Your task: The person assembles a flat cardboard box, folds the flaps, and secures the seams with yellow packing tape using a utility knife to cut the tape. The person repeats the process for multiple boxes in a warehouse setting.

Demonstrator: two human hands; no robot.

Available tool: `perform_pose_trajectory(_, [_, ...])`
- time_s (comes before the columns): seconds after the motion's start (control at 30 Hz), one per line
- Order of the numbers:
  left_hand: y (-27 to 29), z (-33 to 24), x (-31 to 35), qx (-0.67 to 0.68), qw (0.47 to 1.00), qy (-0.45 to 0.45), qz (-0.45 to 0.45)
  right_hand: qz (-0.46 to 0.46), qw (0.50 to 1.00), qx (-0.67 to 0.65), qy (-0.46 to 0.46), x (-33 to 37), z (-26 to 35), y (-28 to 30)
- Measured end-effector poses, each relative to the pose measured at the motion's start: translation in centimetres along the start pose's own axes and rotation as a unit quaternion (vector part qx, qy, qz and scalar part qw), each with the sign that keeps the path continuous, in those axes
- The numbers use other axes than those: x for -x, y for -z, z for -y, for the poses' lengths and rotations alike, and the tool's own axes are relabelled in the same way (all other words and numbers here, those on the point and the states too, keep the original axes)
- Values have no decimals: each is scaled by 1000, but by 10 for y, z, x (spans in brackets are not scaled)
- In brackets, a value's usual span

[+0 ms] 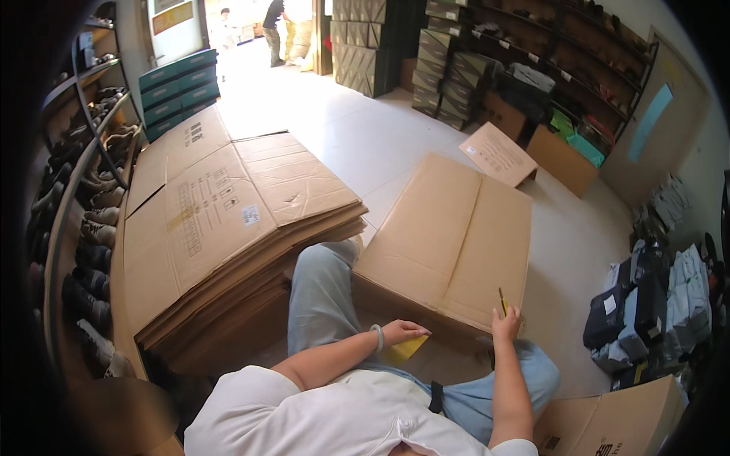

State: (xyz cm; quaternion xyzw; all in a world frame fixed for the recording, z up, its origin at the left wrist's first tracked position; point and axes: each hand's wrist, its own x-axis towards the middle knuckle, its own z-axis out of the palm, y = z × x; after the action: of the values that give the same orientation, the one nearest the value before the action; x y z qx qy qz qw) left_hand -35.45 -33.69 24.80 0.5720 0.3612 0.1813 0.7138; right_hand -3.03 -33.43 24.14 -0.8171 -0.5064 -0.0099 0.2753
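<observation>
A large closed cardboard box stands in front of my knees, with a seam running along its top. My right hand is closed around a thin, pen-like tool, dark at the tip and yellowish lower down, pointing up near the box's near right corner. Its exact kind is too small to tell. Just off the near side of the box, my left hand pinches a yellow sheet that hangs below the fingers. A pale bracelet circles my left wrist.
Flattened cartons are stacked high on my left, beside a shoe rack. An open carton and a tilted box stand beyond on the right. Wrapped packages pile up at right. Two people are near the bright doorway.
</observation>
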Motion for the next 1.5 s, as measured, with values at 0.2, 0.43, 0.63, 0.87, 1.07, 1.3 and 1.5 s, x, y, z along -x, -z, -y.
perform_pose_trajectory(0.2, [1,-35,25,37,997,-43,-54,80,972,89,-203,1,10,-1])
perform_pose_trajectory(0.43, [-1,-42,26,123,989,-20,-78,185,949,97,-237,-28,-11,9])
perform_pose_trajectory(0.63, [-2,-29,28,111,991,-53,-60,163,947,114,-253,-21,-13,2])
perform_pose_trajectory(0.87, [2,-30,28,194,981,2,-22,121,957,106,-240,-14,-5,11])
perform_pose_trajectory(1.07, [-3,-26,24,185,983,5,1,138,968,86,-191,-29,-8,-9])
perform_pose_trajectory(1.3, [7,-19,27,164,986,36,-24,167,964,76,-191,-77,21,-36])
perform_pose_trajectory(1.5, [15,-12,26,181,982,30,-38,183,969,70,-147,-130,10,-50])
